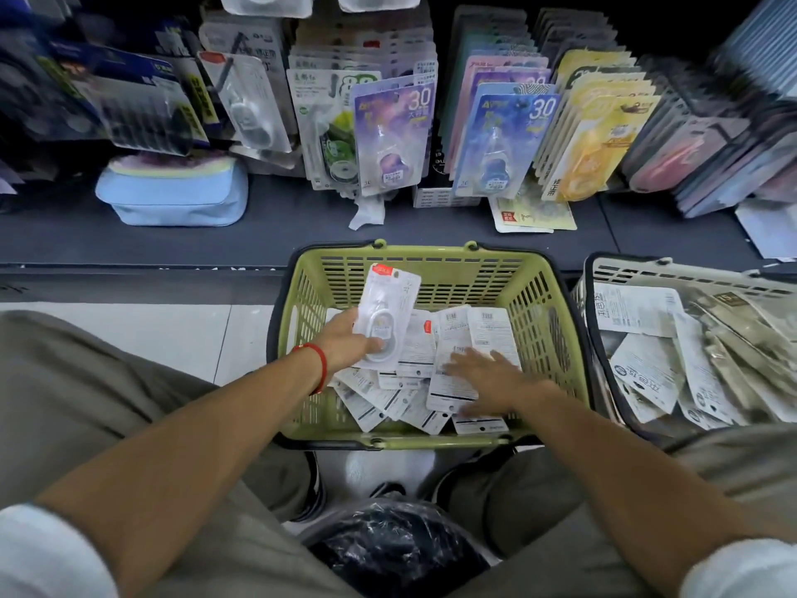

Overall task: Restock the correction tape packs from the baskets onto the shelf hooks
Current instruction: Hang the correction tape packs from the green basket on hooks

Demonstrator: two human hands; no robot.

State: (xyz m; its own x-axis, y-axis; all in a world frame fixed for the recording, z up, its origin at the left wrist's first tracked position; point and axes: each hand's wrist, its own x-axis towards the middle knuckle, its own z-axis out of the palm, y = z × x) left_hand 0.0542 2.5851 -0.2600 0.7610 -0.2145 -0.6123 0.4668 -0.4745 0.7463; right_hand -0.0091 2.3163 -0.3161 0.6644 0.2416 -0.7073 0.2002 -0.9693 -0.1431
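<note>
Left hand (pixel 345 345) is gripping one white correction tape pack (pixel 388 317) over the green basket (pixel 556 338); right hand (pixel 487 377), fingers spread, is pressing loose packs (pixel 457 338). Likely light, slippery blisters; pinching the stiff card edge suits.

left hand (pixel 345 340): gripping, thumb curled | right hand (pixel 487 377): flat, fingers spread

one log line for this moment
left hand: holds pack | right hand: flat on packs | green basket: part full
</note>
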